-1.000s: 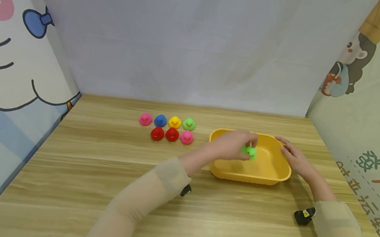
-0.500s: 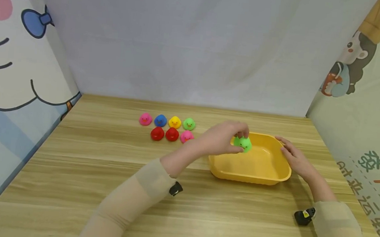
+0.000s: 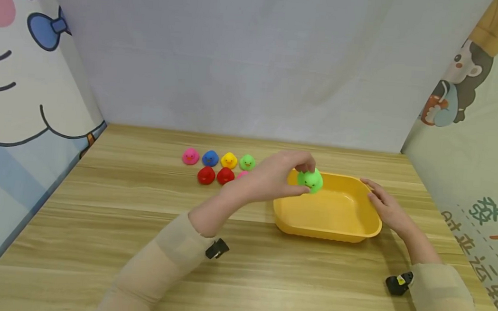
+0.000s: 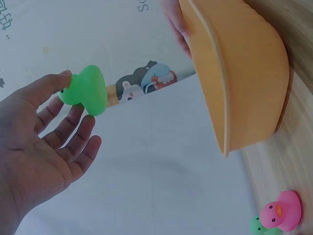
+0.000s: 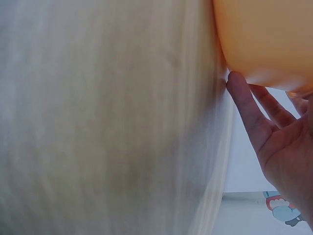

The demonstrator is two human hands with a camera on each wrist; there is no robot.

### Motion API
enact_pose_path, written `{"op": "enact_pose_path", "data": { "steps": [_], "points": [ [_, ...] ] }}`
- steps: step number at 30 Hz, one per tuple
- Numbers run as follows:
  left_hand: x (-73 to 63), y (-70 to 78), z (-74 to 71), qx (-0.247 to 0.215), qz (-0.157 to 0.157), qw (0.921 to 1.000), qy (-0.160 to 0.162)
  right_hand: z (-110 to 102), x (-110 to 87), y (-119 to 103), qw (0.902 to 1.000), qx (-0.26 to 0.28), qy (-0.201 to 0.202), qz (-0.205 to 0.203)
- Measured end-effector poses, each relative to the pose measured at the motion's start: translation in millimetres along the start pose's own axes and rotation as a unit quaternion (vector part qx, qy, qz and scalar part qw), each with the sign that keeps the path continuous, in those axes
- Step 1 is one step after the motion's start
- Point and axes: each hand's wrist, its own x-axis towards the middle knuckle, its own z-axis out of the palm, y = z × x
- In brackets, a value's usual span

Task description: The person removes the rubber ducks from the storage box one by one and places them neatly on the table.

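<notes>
My left hand pinches a bright green toy duck between thumb and fingers, raised over the left end of a yellow plastic basin. In the left wrist view the duck lies on its side in the fingertips, apart from the basin wall. At the basin's right end, my right hand rests its fingers on the rim. From the right wrist, those fingers look nearly straight against the outer wall. Inside the basin only the bare floor shows.
Left of the basin, small ducks stand in two rows: pink, blue, yellow and green behind, two red and a partly hidden pink in front. A pale curtain closes the table's back.
My left hand has lifted the green duck up from inside the basin and drawn it leftward, now covering part of the front pink duck. The right hand and basin have stayed put.
</notes>
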Motion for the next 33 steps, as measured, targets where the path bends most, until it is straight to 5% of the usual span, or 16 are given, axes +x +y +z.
{"op": "enact_pose_path", "data": {
  "steps": [19,33],
  "points": [
    [-35.7,-1.6,-26.6,-0.012,0.022,0.9958,0.088,0,1.2,-3,1.0000,0.002,-0.007,0.002],
    [-60.4,-19.1,-43.0,-0.020,-0.004,0.9917,0.127,0,-0.9,-2,1.0000,-0.003,-0.007,0.005]
  ]
}}
